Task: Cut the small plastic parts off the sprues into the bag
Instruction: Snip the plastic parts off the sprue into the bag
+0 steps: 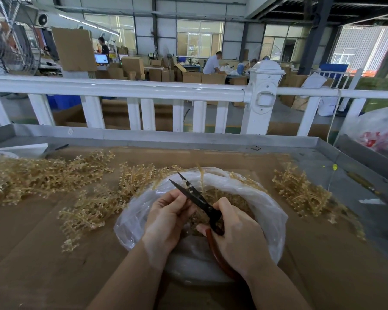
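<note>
Left of the bag, uncut sprues are being left heaped on the cardboard. Over the bag's mouth, something small, hidden by curled fingers, is being pinched by the left hand. Scissors, blades parted, are being gripped by the right hand. Right of the bag, more sprues are being kept. Light, stiff and probably brittle, they are best held by the stem.
</note>
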{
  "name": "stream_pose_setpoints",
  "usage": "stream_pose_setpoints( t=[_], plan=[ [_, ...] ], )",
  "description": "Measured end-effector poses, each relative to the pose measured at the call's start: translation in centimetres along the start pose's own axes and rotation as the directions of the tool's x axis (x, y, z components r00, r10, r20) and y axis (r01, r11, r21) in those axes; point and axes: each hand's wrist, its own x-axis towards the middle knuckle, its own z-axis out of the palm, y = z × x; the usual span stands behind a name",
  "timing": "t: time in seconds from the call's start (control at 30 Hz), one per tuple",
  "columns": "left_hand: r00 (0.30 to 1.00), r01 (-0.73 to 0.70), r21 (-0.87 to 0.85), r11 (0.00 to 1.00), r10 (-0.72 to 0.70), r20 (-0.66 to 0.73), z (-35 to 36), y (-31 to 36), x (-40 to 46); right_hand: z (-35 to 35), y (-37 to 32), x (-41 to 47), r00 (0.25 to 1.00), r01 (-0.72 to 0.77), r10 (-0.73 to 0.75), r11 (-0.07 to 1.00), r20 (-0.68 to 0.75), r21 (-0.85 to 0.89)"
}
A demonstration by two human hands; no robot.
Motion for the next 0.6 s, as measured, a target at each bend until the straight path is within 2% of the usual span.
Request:
stream_pose_setpoints(
  t=[0.13,0.6],
  plan=[
    [0.999,0.028,-0.011,1.0,-0.029,-0.027,0.23,-0.05,-0.11,0.21,0.01,0.01,1.0,0.001,-0.001,1.0,0.01,-0.015],
    [0.999,0.041,-0.052,0.998,-0.04,0.009,0.08,-0.08,-0.13,0.29,-0.12,0.03,1.0,0.009,-0.009,1.0,0.013,-0.02]
  ],
)
